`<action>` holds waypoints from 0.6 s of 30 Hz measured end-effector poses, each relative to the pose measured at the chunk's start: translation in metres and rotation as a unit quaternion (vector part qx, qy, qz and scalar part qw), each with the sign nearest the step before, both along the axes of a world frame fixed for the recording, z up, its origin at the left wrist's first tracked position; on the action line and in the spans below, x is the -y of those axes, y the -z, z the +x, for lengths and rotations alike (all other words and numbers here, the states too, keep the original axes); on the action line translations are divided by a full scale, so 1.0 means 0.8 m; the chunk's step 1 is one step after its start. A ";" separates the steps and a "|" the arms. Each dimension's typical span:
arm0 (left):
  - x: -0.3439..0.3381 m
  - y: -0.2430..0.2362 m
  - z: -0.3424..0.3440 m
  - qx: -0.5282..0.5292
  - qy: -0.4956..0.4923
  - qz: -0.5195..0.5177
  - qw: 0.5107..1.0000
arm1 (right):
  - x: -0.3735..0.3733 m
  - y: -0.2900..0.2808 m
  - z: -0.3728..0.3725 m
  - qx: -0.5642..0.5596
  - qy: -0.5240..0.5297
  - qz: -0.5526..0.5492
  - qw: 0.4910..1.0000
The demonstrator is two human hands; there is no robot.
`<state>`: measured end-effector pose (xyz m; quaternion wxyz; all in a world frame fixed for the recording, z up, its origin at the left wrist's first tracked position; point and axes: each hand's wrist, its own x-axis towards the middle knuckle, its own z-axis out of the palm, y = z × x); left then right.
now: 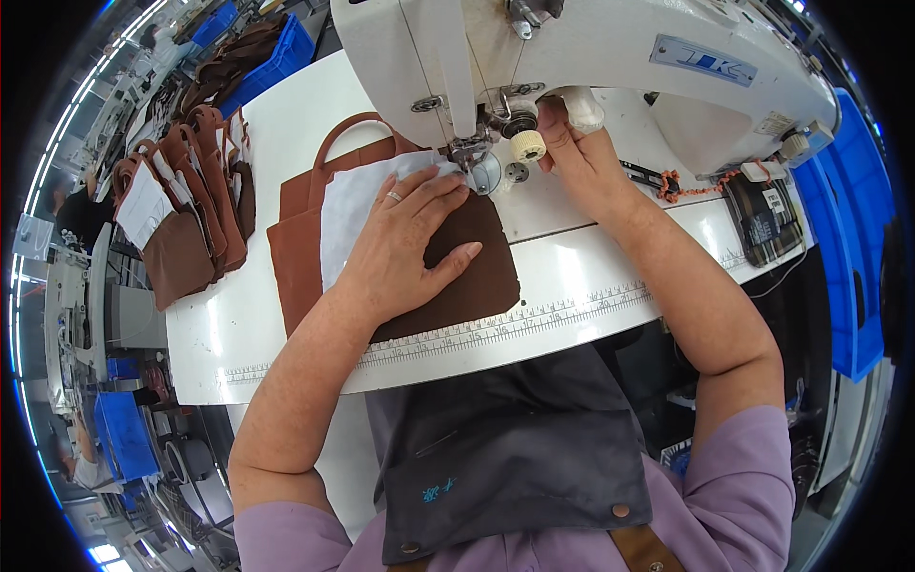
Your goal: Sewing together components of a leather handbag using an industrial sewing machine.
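Note:
My left hand (405, 238), a ring on one finger, lies flat with its fingers stretched over a white cloth-like piece (345, 205) and a dark brown panel (477, 272). Beneath them a reddish-brown leather-like panel (297, 253) shows at the left, with a curved handle (334, 133) at its far edge. The fingertips are close to the presser foot (467, 153) of a white sewing machine (610, 38). My right hand (577, 153) is curled beside the machine's cream dial (528, 146), just below a white wrapped part (582, 110). What its fingers hold, if anything, is hidden.
Several brown handled pieces (195, 205) hang at the table's left edge. A ruler strip (534, 322) runs along the front of the white table (572, 262). Orange cord (701, 189) and a dark plaid pouch (762, 219) lie at right, beside blue bins (843, 238).

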<state>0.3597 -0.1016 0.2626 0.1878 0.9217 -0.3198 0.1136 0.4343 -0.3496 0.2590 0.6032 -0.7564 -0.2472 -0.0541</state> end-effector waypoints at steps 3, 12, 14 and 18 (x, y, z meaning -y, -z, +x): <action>0.000 0.000 0.001 0.001 -0.002 0.001 1.000 | -0.004 -0.003 -0.006 -0.004 0.015 0.042 0.999; -0.001 0.002 0.002 0.002 0.005 0.000 1.000 | -0.005 -0.007 -0.001 -0.017 0.028 0.022 0.999; -0.001 0.003 0.000 -0.002 0.006 -0.002 1.000 | -0.005 -0.007 -0.001 -0.013 0.022 0.030 0.999; -0.001 0.004 -0.002 0.003 0.008 0.001 1.000 | -0.004 -0.008 -0.001 -0.013 0.017 0.028 0.999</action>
